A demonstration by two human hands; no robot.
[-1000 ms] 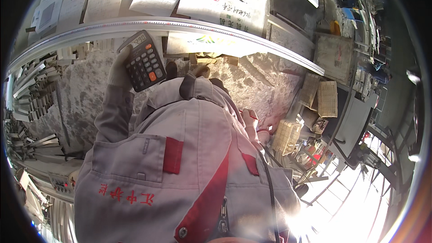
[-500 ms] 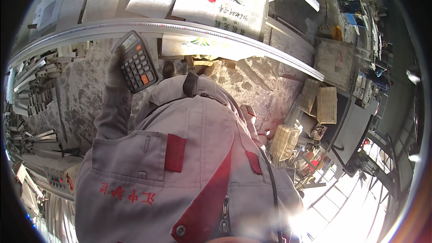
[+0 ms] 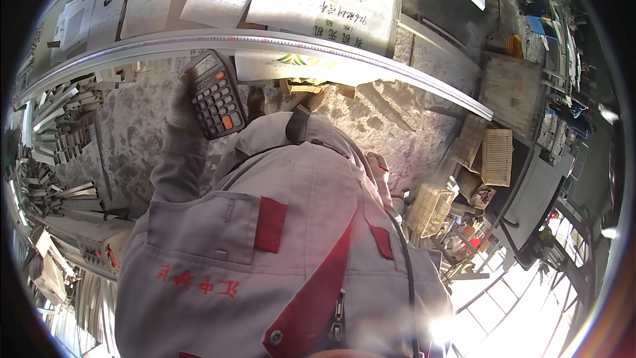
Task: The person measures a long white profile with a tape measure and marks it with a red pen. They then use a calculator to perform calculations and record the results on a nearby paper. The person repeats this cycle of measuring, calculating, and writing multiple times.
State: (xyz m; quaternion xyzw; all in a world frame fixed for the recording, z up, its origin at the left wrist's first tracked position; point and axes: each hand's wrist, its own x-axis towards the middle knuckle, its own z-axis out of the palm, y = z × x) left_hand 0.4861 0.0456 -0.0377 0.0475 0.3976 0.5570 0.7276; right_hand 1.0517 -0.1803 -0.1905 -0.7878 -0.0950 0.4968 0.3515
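One gloved left hand [image 3: 182, 96] is closed around the left edge of a dark calculator [image 3: 214, 95], fingers wrapped behind it, keys facing the camera. The calculator is held above the stone floor [image 3: 397, 132], just below the long metal rail [image 3: 278, 41] of the workbench. Its long axis runs steeply, display end toward the rail, lower end tilted toward the grey jacket [image 3: 278, 245]. The right hand [image 3: 379, 167] shows only partly beside the jacket's right edge; its grip cannot be made out. Metal offcuts [image 3: 63, 136] lie at the left.
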